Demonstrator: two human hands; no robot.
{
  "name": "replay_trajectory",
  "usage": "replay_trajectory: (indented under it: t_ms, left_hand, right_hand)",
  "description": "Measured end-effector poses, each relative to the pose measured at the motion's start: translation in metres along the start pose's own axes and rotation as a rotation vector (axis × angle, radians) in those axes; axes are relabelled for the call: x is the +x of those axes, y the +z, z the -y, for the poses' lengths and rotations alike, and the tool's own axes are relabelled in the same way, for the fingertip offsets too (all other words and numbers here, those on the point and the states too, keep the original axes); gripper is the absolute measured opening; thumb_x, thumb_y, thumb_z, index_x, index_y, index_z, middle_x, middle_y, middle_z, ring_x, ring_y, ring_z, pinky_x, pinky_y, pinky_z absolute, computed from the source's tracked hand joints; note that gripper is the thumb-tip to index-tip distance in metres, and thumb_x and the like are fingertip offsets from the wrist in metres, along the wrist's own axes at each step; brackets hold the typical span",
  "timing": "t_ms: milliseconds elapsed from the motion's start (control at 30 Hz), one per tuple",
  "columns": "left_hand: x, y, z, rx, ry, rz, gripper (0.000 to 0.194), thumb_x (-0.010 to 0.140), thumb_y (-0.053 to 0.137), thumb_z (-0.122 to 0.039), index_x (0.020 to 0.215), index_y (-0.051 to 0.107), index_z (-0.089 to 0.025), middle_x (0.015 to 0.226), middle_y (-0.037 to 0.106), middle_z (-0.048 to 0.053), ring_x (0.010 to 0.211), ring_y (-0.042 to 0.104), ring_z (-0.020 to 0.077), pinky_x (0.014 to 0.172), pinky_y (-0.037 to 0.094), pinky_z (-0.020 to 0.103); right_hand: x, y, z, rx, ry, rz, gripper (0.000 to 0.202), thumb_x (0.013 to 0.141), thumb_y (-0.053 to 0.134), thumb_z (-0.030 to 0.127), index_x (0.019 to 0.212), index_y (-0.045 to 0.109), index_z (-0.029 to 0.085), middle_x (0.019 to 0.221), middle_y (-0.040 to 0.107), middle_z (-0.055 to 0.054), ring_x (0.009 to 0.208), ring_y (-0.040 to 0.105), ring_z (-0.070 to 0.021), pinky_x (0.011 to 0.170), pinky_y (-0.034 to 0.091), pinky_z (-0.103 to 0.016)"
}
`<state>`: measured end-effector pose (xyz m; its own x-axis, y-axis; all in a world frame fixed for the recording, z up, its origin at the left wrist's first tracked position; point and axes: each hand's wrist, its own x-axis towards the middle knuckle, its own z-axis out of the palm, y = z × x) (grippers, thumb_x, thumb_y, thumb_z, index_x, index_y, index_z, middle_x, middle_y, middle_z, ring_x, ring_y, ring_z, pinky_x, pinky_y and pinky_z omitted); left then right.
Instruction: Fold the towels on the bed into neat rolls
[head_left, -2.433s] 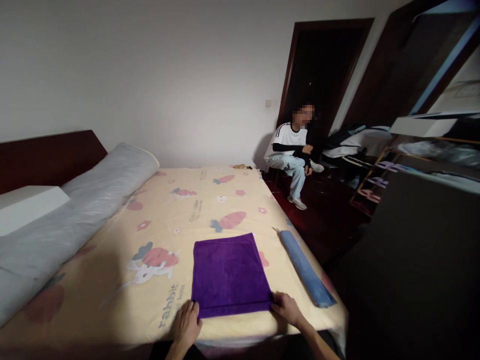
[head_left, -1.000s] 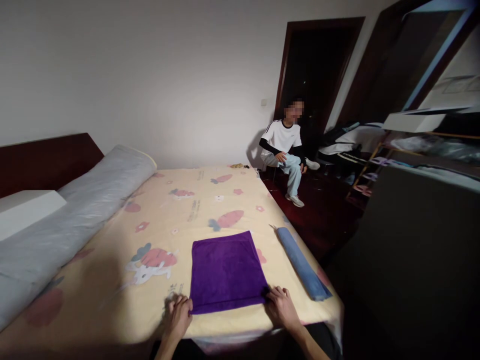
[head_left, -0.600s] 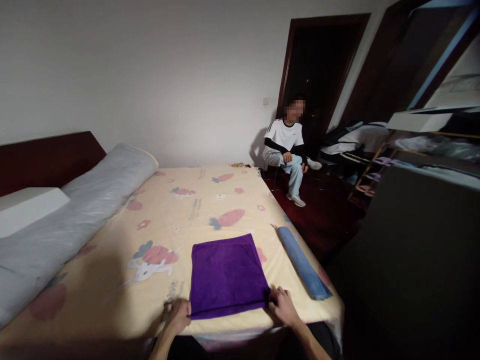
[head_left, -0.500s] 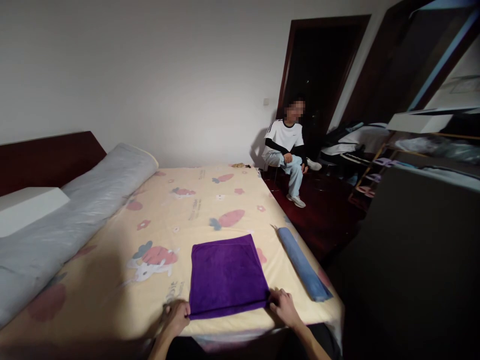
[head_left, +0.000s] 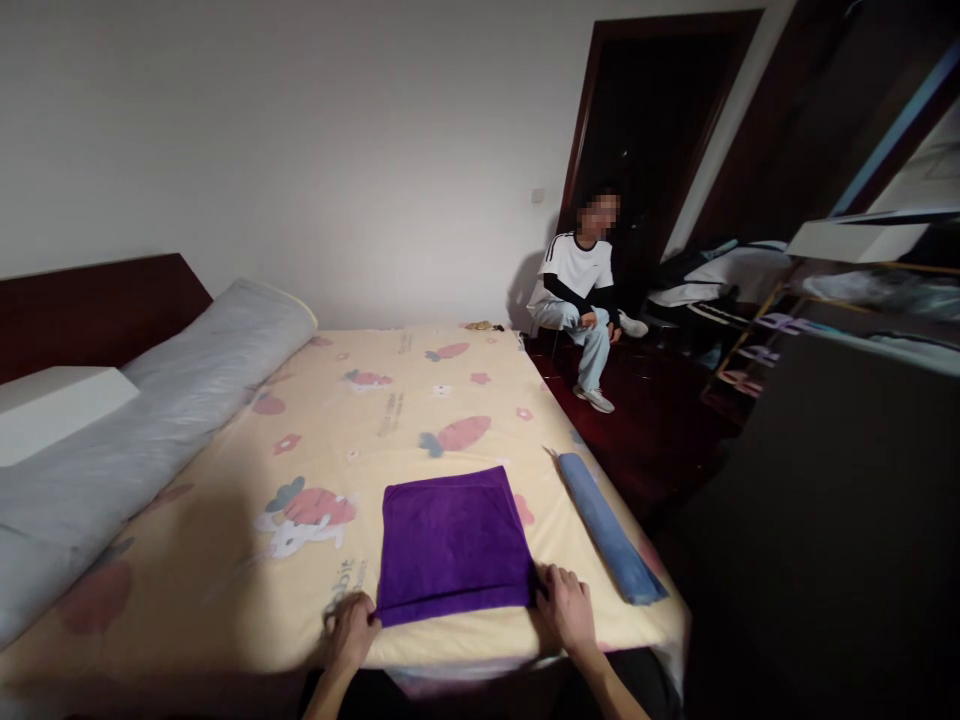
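A purple cloth (head_left: 456, 540) lies flat on the bed in front of me, its near edge turned over in a narrow fold. My left hand (head_left: 352, 628) pinches the near left corner of it. At the near right corner, my right hand (head_left: 566, 605) has its fingers closed on the cloth's edge; the fingertips are partly hidden. To the right of the cloth lies a rolled blue cloth (head_left: 606, 525), apart from both hands.
The bed (head_left: 292, 580) has a cream sheet printed with carrots and rabbits. A grey rolled bedding bundle (head_left: 180, 420) and a white box (head_left: 64, 405) lie at the left. A person (head_left: 581, 280) sits beyond the bed. A dark cabinet (head_left: 832, 520) stands at the right.
The near edge of the purple cloth has been turned further over, away from me, and the fold strip is wider. Both hands have moved slightly with it. My view has shifted a little.
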<state>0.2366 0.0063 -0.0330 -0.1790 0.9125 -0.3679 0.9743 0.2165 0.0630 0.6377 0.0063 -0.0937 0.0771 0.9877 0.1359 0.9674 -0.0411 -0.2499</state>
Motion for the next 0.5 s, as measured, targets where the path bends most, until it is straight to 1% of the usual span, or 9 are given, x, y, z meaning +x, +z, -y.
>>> replay_trajectory:
  t_ms: [133,233,300,400,433,500]
  left_hand:
    - [-0.003,0.009,-0.016,0.038,0.030,-0.132,0.041,0.079,0.041,-0.007,0.111,0.061,-0.024,0.124,0.062,0.006,0.126,0.049,0.0200,0.099,0.034,0.034]
    - [-0.006,0.016,-0.027,0.061,0.079,-0.157,0.047,0.078,0.037,-0.003,0.110,0.064,-0.024,0.118,0.066,0.006,0.119,0.054,0.0197,0.099,0.035,0.032]
    - [-0.008,0.019,-0.034,0.070,0.083,-0.165,0.046,0.079,0.039,-0.006,0.112,0.065,-0.024,0.119,0.066,0.007,0.120,0.054,0.0221,0.100,0.035,0.035]
    - [-0.011,0.024,-0.045,0.087,0.087,-0.189,0.045,0.082,0.041,-0.016,0.121,0.063,-0.021,0.130,0.063,0.011,0.129,0.048,0.0275,0.107,0.030,0.043]
    - [-0.012,0.026,-0.049,0.090,0.096,-0.185,0.046,0.084,0.040,-0.019,0.125,0.061,-0.020,0.134,0.061,0.011,0.131,0.046,0.0283,0.109,0.029,0.046]
    - [-0.014,0.031,-0.058,0.084,0.131,-0.153,0.049,0.086,0.038,-0.022,0.131,0.057,-0.020,0.139,0.058,0.011,0.133,0.045,0.0276,0.112,0.028,0.045]
  right_hand:
    - [-0.005,0.008,0.020,-0.016,-0.104,-0.038,0.033,0.079,0.047,0.003,0.100,0.062,0.024,0.095,0.065,-0.007,0.093,0.058,-0.0256,0.085,0.037,-0.038]
    - [-0.011,0.019,0.040,-0.008,-0.153,-0.055,0.033,0.077,0.048,0.004,0.100,0.062,0.023,0.094,0.064,-0.006,0.092,0.057,-0.0254,0.086,0.038,-0.037]
    - [-0.016,0.026,0.053,-0.002,-0.168,-0.069,0.032,0.076,0.050,0.007,0.103,0.061,0.021,0.097,0.063,-0.007,0.093,0.056,-0.0266,0.087,0.038,-0.039]
    - [-0.023,0.037,0.073,0.018,-0.183,-0.119,0.033,0.078,0.050,0.012,0.110,0.058,0.019,0.103,0.063,-0.010,0.097,0.055,-0.0284,0.090,0.036,-0.042]
    - [-0.024,0.040,0.080,0.033,-0.193,-0.140,0.033,0.079,0.050,0.013,0.110,0.058,0.020,0.103,0.062,-0.010,0.097,0.055,-0.0284,0.090,0.036,-0.042]
    - [-0.026,0.046,0.094,0.077,-0.221,-0.164,0.029,0.080,0.049,0.012,0.106,0.058,0.022,0.102,0.062,-0.008,0.096,0.055,-0.0273,0.089,0.036,-0.041]
